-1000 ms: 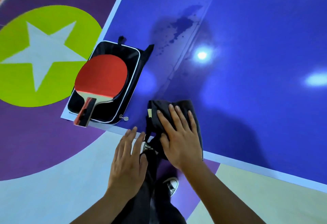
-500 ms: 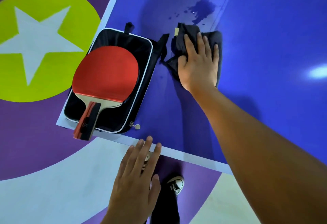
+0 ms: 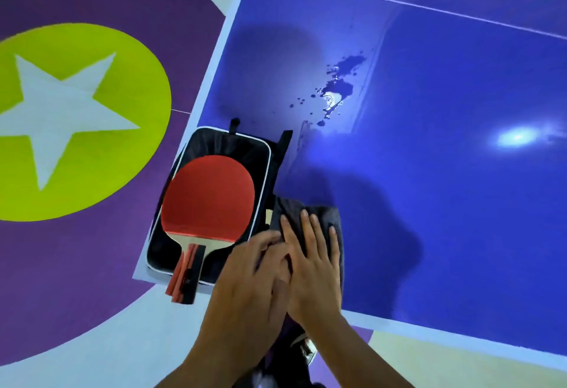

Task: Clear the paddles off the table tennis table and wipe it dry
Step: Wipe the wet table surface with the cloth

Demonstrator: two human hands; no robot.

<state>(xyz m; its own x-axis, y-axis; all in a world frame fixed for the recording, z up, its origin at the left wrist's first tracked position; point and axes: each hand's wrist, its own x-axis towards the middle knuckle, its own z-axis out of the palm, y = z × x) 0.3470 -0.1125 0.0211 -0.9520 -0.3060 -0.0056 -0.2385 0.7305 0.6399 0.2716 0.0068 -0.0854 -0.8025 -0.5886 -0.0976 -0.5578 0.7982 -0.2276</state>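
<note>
Red paddle (image 3: 208, 200) still lies on its black case (image 3: 227, 145) on the table (image 3: 460, 203); the dark cloth (image 3: 325, 213) has slid back beside the case under a flat right hand (image 3: 313, 265), left hand (image 3: 248, 283) joining, grip unclear, leaving the puddle (image 3: 337, 90) beyond the case wet.

Blue table (image 3: 445, 203): a water spill (image 3: 337, 87) lies mid-surface, well apart from the cloth. A red paddle (image 3: 208, 200) rests on an open black case (image 3: 227, 145) at the table corner, its handle overhanging the edge. The right hand (image 3: 313, 262) presses flat on a dark cloth (image 3: 325, 213) just beside the case. The left hand (image 3: 251, 280) is blurred and lies against the right; its grip cannot be determined.
</note>
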